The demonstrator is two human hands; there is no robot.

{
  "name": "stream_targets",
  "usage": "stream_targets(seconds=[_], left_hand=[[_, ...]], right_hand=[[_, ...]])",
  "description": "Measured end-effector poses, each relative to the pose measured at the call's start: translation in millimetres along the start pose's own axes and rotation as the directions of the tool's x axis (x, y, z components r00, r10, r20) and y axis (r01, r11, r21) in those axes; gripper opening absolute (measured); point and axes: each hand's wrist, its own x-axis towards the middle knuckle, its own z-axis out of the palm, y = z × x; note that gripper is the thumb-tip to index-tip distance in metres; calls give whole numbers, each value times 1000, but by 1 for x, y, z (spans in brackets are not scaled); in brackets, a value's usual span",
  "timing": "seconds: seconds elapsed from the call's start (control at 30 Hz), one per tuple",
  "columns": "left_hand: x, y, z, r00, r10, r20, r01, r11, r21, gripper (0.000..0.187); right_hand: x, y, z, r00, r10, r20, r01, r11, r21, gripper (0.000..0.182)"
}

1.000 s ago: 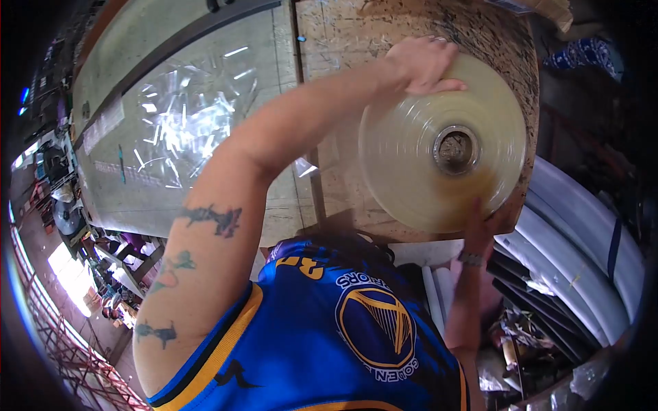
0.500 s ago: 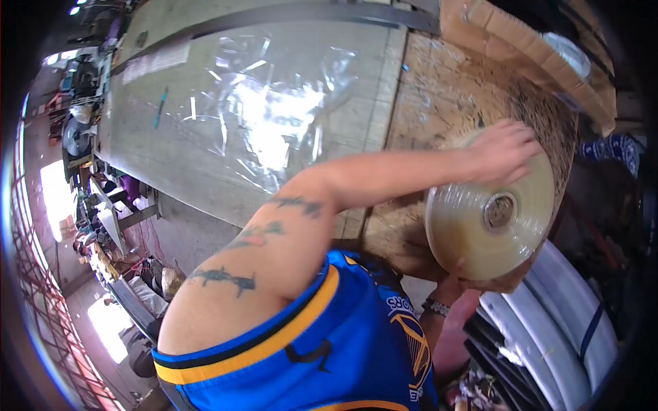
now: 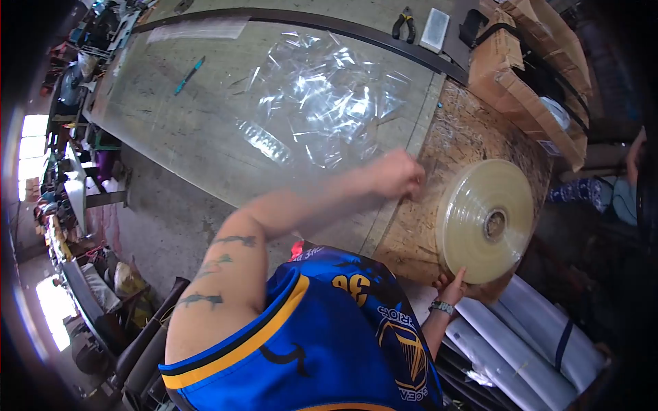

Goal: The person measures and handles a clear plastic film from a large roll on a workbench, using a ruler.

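Observation:
A large roll of clear, yellowish plastic [image 3: 473, 205] lies flat on the worn wooden board [image 3: 473, 130], its core hole facing up. My right hand [image 3: 452, 282], with a watch on the wrist, grips the near edge of the roll, thumb on top. To the left of the roll, over the seam beside the grey tabletop [image 3: 157, 130], is my left hand [image 3: 401, 175]. Its fingers are curled closed; anything inside them is hidden. Crumpled clear plastic pieces [image 3: 329, 89] lie spread on the tabletop beyond my left forearm.
A teal cutter or pen [image 3: 190, 75] lies on the tabletop at left. Pliers [image 3: 404, 26] and a pale block [image 3: 434, 31] sit at the far edge. An open cardboard box [image 3: 510, 75] stands at right. White rolls [image 3: 514, 342] lean below the board. Another person's arm [image 3: 636, 157] shows far right.
My left hand has come off the top of the roll and moved left toward the tabletop seam. My right hand stays at the roll's near edge. The view has shifted.

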Motion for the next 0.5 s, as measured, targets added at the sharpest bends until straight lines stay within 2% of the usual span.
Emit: stream_targets(seconds=[0.07, 0.1, 0.13, 0.17, 0.2, 0.27, 0.33, 0.4, 0.47, 0.5], left_hand=[[-1, -20, -54, 996, -86, 10, 86, 995, -48, 17], [-1, -40, -79, 991, -115, 68, 125, 980, -155, 24], [-3, -53, -107, 971, -222, 86, 235, 953, -193, 27], [0, -70, -134, 975, -203, 87, 201, 979, 28, 30], [-6, -79, -157, 984, -174, 42, 170, 982, 85, 32], [-12, -100, -186, 964, -261, 52, 248, 952, 180, 32], [-15, -108, -206, 892, -443, 84, 399, 862, 312, 31], [-20, -134, -205, 872, -489, 29, 428, 790, 440, 26], [-29, -166, -201, 938, -343, -44, 297, 733, 612, 18], [-28, -175, -205, 895, -445, 36, 313, 683, 660, 13]], right_hand=[[-7, 14, -4, 991, -122, -51, 118, 990, -78, 46], [-10, 19, -10, 992, -129, 11, 129, 991, -37, 39], [-18, 21, -12, 990, -142, -16, 141, 989, -53, 39], [-29, 25, -9, 987, -153, -45, 149, 986, -67, 39], [-37, 30, -7, 984, -162, -75, 156, 985, -78, 40], [-48, 38, -13, 988, -141, -60, 135, 986, -94, 46], [-58, 44, -12, 989, -137, -59, 132, 988, -83, 49], [-59, 54, -20, 987, -153, -47, 150, 986, -67, 56], [-61, 52, -27, 978, -200, -60, 195, 978, -81, 57], [-60, 47, -36, 970, -234, -63, 227, 968, -110, 58]])
